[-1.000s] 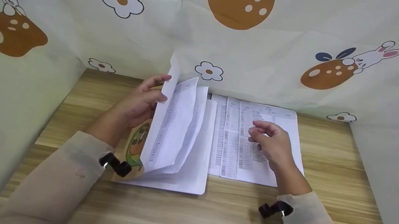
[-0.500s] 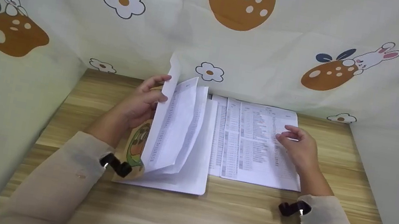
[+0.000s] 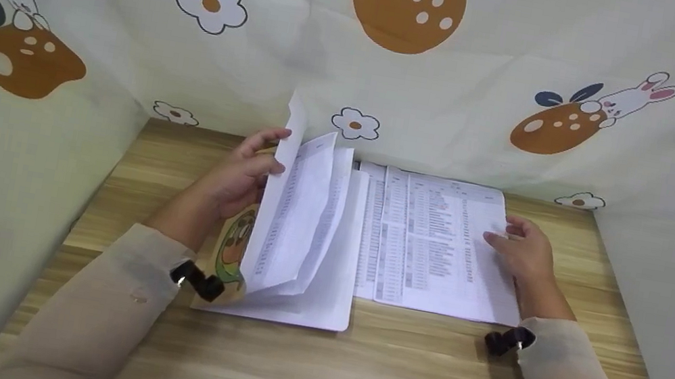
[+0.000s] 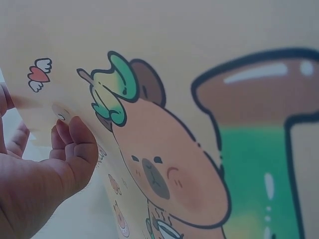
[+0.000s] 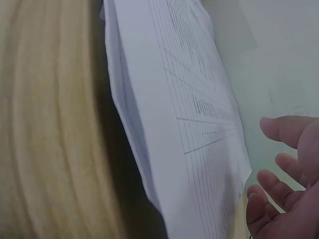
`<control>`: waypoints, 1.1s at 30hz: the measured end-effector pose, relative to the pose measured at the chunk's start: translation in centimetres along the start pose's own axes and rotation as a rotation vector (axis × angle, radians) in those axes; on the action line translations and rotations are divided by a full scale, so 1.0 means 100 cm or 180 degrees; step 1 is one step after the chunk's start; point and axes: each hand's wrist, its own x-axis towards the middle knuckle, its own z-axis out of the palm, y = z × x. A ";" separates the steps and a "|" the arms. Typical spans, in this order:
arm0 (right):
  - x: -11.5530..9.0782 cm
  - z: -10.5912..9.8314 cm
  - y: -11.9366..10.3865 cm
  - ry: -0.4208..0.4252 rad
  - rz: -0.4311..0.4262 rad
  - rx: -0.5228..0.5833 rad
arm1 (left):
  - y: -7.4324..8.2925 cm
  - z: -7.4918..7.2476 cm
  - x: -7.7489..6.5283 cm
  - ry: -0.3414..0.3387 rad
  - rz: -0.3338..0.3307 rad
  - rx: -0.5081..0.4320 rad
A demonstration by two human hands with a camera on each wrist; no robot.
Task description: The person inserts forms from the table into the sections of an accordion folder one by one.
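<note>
My left hand (image 3: pixel 236 179) holds up the cover of a notebook (image 3: pixel 341 272) at the left, thumb on one face and fingers on the other. A cartoon capybara (image 4: pixel 169 174) is printed on the outside of that cover, seen in the left wrist view. Printed sheets (image 3: pixel 300 217) stand fanned inside it, leaning upright. My right hand (image 3: pixel 522 251) is at the right edge of a flat stack of printed table sheets (image 3: pixel 444 290), its thumb over the margin in the head view. In the right wrist view its fingers (image 5: pixel 279 186) are spread and loosely bent, with nothing between them.
The wood-grain table (image 3: pixel 306 376) runs up to a pale fabric curtain (image 3: pixel 277 56) at the back and both sides, printed with fruit, rabbits and flowers. A black camera mount (image 3: pixel 197 281) sits on the left wrist, and another black mount (image 3: pixel 507 341) on the right.
My right hand has moved right, from over the middle of the printed sheets to their right edge. The left hand stays on the raised notebook cover.
</note>
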 end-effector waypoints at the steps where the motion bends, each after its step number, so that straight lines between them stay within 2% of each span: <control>1: 0.002 -0.001 0.001 -0.0018 0.0020 -0.0046 | 0.000 0.000 0.000 -0.0002 -0.0002 -0.0007; 9: 0.008 -0.001 0.011 -0.0190 -0.0029 -0.0459 | -0.001 -0.001 -0.001 -0.0047 -0.0018 -0.0039; 19: 0.010 0.000 0.011 -0.0195 0.0110 -0.0612 | -0.003 -0.001 0.001 0.0013 -0.0037 -0.0106; 25: 0.009 -0.005 0.012 -0.0091 0.0286 -0.0486 | -0.001 -0.002 -0.001 0.0007 -0.0016 -0.0091; 33: 0.008 -0.018 0.021 -0.0057 0.0394 -0.0086 | 0.001 -0.002 -0.002 0.0000 -0.0026 -0.0126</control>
